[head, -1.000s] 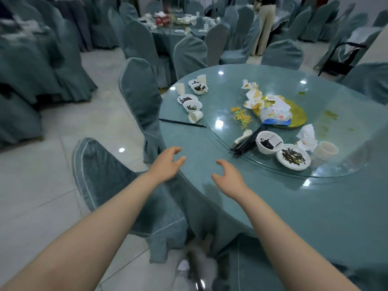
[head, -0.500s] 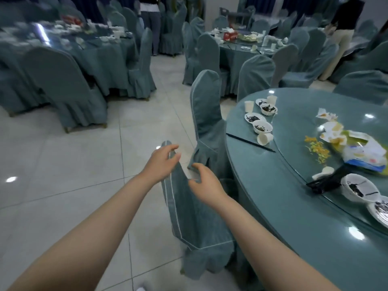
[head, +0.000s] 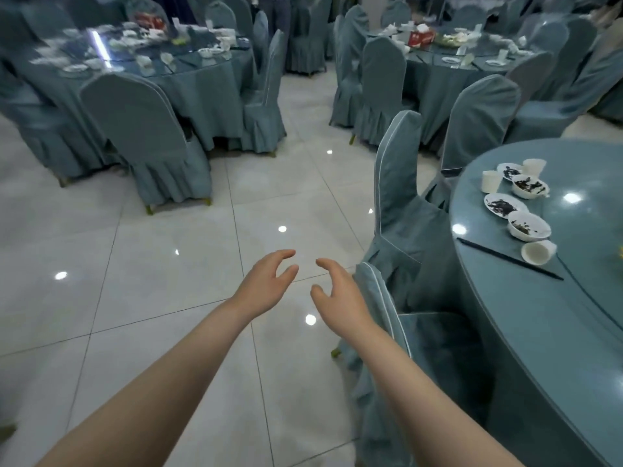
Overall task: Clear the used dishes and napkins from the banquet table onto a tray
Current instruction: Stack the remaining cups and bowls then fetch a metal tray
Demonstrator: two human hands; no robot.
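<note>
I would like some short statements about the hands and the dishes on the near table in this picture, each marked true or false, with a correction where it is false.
1. Both hands hold nothing. True: the left hand and the right hand are out over the floor with loosely curled fingers.
2. A cup lies on its side near the black chopsticks. True: the tipped cup is beside the chopsticks.
3. The right hand grips a bowl. False: the bowl sits on the table, apart from both hands.
4. The dishes are clean. False: the plate and the bowls hold dark leftovers.
5. A tray stands on the near table. False: no tray is in view.
</note>
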